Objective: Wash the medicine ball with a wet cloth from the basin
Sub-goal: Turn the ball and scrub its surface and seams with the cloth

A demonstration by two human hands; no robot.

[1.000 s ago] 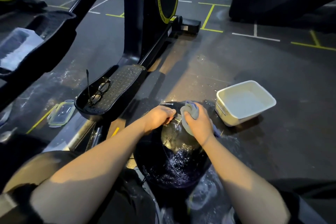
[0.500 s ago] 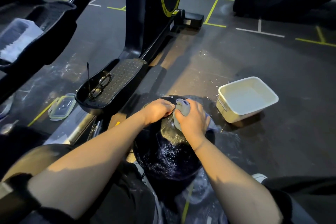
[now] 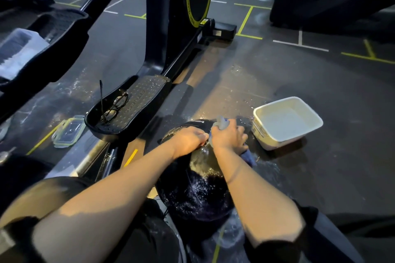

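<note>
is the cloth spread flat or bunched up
Bunched up: the right hand grips the cloth in a wad on the medicine ball, with one end poking out above the fingers.
</note>
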